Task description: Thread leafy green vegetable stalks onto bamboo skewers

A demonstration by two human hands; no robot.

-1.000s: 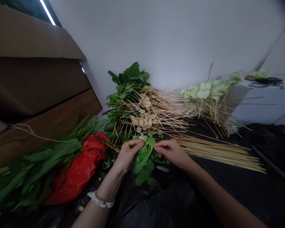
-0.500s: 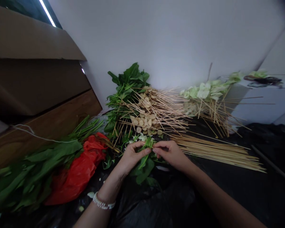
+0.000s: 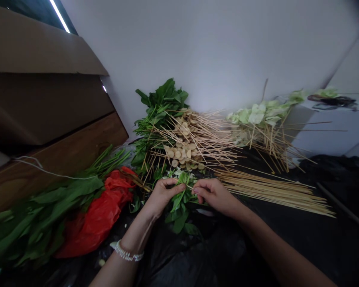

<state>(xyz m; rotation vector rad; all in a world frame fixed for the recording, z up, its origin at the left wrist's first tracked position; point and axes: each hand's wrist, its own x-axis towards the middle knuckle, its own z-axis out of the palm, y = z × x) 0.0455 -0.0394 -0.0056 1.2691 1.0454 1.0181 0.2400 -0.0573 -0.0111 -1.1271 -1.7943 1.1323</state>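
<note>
My left hand point(image 3: 164, 195) pinches a bunch of leafy greens point(image 3: 179, 217), its stems up and its leaves hanging down. My right hand point(image 3: 212, 194) is closed at the right of the bunch, its thumb and fingertips on a thin skewer point(image 3: 190, 187) that runs to the stems. Just beyond my hands lie skewers with pale round slices point(image 3: 182, 153). Loose bare skewers point(image 3: 275, 191) lie side by side to the right of my right hand.
Leafy greens point(image 3: 164, 97) and skewered cabbage pieces point(image 3: 257, 113) are piled by the wall. Large leaves point(image 3: 48, 211) and a red plastic bag point(image 3: 98, 219) lie at left, below a cardboard box point(image 3: 48, 103). Black plastic point(image 3: 179, 263) covers the surface.
The fingers of my two hands have moved slightly apart, and more of the skewer shows between them. The bunch of greens has shifted a little to the left with my left hand.
</note>
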